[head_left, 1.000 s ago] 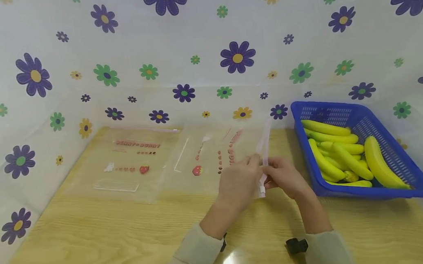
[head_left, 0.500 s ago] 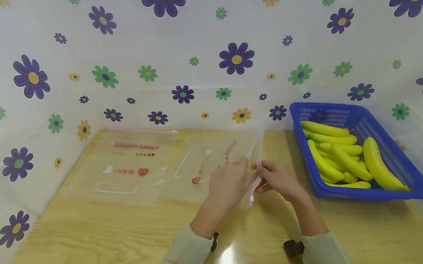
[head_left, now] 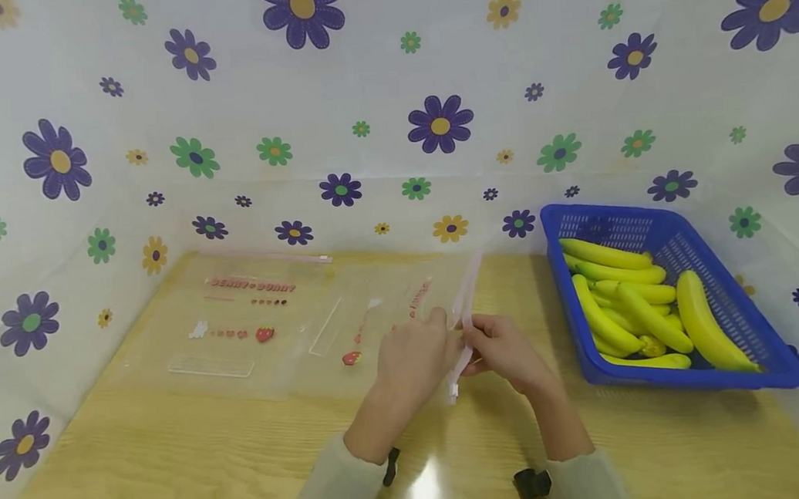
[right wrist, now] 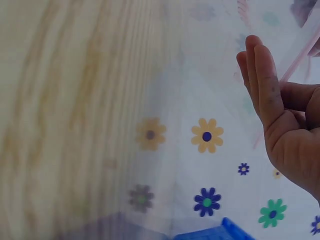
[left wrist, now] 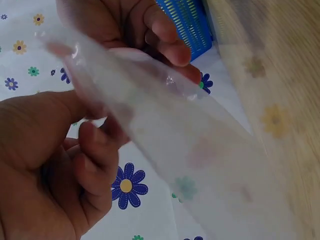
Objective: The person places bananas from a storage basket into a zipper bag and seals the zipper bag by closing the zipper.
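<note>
A clear zip bag (head_left: 355, 314) with strawberry and red lettering prints stretches across the table, its zip edge raised at the right. My left hand (head_left: 414, 357) pinches one side of that pale pink zip edge. With thumb and fingertips, my right hand (head_left: 507, 352) pinches the opposite side. The white slider (head_left: 453, 391) sits at the edge's near end, below both hands. In the left wrist view the bag's film (left wrist: 165, 115) passes between the hands and hides some fingers. The right wrist view shows the right hand (right wrist: 290, 120) with several fingers straight behind the film.
Another clear printed zip bag (head_left: 237, 311) lies flat at the left, bordering the held one. A blue plastic basket (head_left: 744, 295) with several yellow bananas (head_left: 654, 313) stands at the right. A white flower-print sheet (head_left: 373, 73) walls the wooden table (head_left: 177, 458) at back and sides.
Both hands have moved left, away from the basket, drawing the bag's zip edge with them. The head view has shifted slightly. The flat bag and the basket stay in place.
</note>
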A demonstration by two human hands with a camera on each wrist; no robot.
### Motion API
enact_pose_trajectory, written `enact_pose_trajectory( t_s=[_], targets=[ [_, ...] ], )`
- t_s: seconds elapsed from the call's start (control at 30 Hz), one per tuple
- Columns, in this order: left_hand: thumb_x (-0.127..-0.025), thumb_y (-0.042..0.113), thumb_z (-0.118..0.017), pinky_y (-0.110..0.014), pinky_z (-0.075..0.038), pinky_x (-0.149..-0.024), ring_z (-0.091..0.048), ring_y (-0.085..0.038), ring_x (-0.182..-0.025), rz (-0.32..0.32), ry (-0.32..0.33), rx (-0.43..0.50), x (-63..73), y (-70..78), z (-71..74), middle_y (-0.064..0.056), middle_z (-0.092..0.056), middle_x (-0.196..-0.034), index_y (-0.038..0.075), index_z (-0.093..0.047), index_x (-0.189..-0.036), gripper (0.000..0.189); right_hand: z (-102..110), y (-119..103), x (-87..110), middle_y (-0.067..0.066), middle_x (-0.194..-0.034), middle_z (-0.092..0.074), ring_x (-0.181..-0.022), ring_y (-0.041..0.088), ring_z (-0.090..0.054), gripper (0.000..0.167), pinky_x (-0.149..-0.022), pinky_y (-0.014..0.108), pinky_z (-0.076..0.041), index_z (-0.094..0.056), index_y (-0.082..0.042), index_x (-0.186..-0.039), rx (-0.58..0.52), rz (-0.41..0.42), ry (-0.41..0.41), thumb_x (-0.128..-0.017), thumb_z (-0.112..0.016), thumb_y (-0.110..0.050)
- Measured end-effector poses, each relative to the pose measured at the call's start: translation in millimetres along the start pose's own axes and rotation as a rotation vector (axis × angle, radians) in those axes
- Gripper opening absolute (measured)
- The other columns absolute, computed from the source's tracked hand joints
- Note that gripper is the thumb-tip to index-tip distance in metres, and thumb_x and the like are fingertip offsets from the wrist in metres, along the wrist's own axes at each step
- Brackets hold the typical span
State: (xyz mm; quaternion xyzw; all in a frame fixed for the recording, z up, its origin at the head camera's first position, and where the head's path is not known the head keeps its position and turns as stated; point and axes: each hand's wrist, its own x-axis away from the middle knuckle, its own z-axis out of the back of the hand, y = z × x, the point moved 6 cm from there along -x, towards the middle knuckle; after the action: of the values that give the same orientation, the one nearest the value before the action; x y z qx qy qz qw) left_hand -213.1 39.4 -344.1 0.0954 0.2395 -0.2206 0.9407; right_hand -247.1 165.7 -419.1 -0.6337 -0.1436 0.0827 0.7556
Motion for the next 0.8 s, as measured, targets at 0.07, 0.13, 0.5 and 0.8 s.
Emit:
enact_pose_trajectory(
  t_s=[0.07, 0.13, 0.5, 0.8],
  targets=[
    [-0.089, 0.036, -0.073, -0.019, -0.017, -0.037, -0.021, -0.007, -0.041, 0.005, -0.023, 0.011, 1.5, -1.1, -4.9, 0.007, -0.021, -0.049, 0.008, -0.053, -0.079, 0.036, -1, 0, 4.1, 0.017, -0.092, -0.069, -0.073, 0.020, -0.070, 0.029, -0.065, 0.035, -0.061, -0.061, 0.013, -0.114, 0.027, 0.003, 0.014, -0.105, -0.043, -0.009],
    [-0.090, 0.031, -0.073, -0.017, -0.013, -0.037, -0.017, -0.005, -0.042, 0.005, -0.030, 0.033, 1.4, -1.6, -8.3, 0.008, -0.019, -0.049, 0.007, -0.053, -0.081, 0.032, -3, -3, 7.4, 0.017, -0.092, -0.069, -0.073, 0.020, -0.070, 0.030, -0.065, 0.035, -0.061, -0.061, 0.013, -0.111, 0.047, 0.010, 0.008, -0.105, -0.043, -0.009],
    [-0.086, 0.018, -0.076, -0.021, -0.031, -0.035, -0.031, -0.007, -0.041, -0.075, 0.046, 0.074, -3.1, 5.0, -10.1, 0.004, -0.037, -0.049, 0.008, -0.051, -0.076, 0.029, -1, -4, 5.3, 0.017, -0.089, -0.068, -0.072, 0.021, -0.070, 0.031, -0.067, 0.040, -0.062, -0.062, 0.012, -0.111, 0.026, -0.026, 0.016, -0.105, -0.041, -0.010],
    [-0.072, -0.003, -0.072, -0.014, -0.012, -0.038, -0.013, -0.003, -0.043, -0.062, 0.393, 0.044, -0.2, -0.6, 15.7, 0.006, -0.032, -0.044, 0.002, -0.058, -0.078, 0.016, 18, 4, 6.5, 0.016, -0.080, -0.070, -0.058, 0.017, -0.068, 0.035, -0.057, 0.031, -0.060, -0.061, 0.016, -0.117, -0.006, -0.132, 0.190, -0.100, -0.045, -0.010]
  ],
)
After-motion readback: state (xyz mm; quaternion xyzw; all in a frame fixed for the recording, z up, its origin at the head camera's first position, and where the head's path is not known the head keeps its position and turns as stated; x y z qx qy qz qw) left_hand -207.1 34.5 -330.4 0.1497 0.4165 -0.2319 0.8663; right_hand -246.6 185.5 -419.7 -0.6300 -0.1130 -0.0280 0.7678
